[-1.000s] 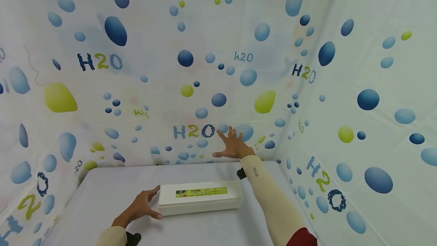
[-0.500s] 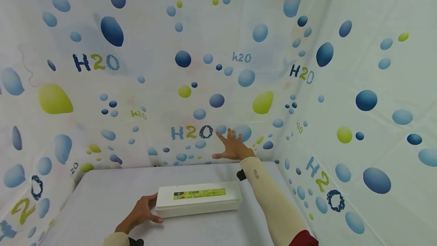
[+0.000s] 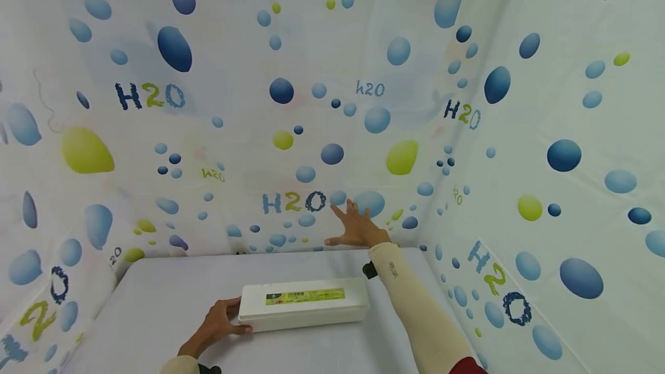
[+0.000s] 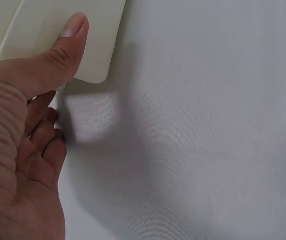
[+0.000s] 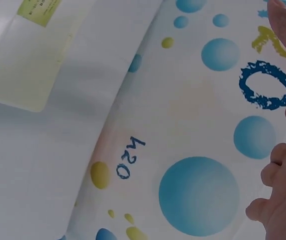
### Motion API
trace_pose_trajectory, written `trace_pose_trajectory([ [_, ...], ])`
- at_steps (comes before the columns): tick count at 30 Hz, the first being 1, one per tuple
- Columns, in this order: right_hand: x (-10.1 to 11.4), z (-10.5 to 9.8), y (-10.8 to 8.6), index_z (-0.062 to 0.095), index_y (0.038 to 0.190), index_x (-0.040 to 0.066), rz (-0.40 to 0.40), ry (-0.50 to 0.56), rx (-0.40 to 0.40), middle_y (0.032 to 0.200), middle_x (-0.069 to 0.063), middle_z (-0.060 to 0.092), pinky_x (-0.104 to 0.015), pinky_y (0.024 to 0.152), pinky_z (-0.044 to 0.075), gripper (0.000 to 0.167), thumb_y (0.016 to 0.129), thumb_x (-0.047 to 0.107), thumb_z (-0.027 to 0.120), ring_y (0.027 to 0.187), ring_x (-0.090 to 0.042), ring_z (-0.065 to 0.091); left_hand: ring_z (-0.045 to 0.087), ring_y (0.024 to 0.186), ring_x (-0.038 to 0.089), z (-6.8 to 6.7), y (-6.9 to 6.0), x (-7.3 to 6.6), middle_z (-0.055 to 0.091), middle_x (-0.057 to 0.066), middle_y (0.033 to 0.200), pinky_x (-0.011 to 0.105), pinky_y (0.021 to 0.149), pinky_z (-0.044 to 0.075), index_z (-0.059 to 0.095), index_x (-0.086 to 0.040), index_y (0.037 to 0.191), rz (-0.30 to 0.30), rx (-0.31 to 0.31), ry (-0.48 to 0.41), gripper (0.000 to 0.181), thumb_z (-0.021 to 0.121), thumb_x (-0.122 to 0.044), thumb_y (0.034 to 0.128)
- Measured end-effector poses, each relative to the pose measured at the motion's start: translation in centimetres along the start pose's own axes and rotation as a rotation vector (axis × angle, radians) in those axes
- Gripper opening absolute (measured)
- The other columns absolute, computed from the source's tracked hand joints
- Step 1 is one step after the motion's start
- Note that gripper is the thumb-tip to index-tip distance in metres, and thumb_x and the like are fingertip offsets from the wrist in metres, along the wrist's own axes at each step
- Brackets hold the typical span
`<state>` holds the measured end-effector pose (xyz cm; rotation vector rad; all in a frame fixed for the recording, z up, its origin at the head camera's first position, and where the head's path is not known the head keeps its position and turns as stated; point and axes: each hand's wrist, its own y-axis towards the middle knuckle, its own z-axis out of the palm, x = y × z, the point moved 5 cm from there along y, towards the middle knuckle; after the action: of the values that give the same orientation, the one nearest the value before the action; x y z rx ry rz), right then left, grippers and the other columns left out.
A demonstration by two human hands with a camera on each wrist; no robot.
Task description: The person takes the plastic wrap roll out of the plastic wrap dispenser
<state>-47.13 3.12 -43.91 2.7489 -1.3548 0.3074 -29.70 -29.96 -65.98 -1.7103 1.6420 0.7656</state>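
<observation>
Gripping with left hand (image 3: 218,323) a white box (image 3: 306,318), yellow-green label (image 3: 305,296) atop, right hand (image 3: 358,229) splayed near "H2O" lettering (image 3: 293,201)

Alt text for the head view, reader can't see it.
A person's bare left grip holds the left end of a long, white, plastic-looking box on a white tabletop; the right grip, spread wide, is apart from it, before a bubble-patterned backdrop.

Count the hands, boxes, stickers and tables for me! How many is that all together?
Left hand and right hand: 2
Box: 1
Sticker: 1
Table: 1
Total: 5
</observation>
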Motion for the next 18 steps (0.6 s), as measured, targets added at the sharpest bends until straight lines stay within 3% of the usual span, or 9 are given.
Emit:
trace_pose_trajectory([
  [7, -0.5, 0.4, -0.5, 0.020, 0.176, 0.013, 0.024, 0.076, 0.038, 0.182, -0.027, 0.012, -0.066, 0.135, 0.029, 0.116, 0.090, 0.059, 0.084, 0.171, -0.045, 0.017, 0.063, 0.138, 0.055, 0.2, 0.2, -0.2, 0.062, 0.034, 0.149, 0.073, 0.119, 0.045, 0.053, 0.016, 0.150, 0.012, -0.009, -0.023, 0.103, 0.105, -0.025, 0.0718],
  [18, -0.5, 1.2, -1.3, 0.026, 0.172, 0.002, 0.020, 0.083, 0.072, 0.181, -0.024, 0.023, -0.059, 0.138, 0.027, 0.119, 0.086, 0.050, 0.091, 0.169, -0.042, 0.025, 0.060, 0.140, 0.056, 0.5, 0.2, 0.2, 0.062, 0.035, 0.149, 0.072, 0.119, 0.046, 0.054, 0.015, 0.149, 0.005, -0.016, -0.001, 0.105, 0.105, -0.033, 0.0709],
])
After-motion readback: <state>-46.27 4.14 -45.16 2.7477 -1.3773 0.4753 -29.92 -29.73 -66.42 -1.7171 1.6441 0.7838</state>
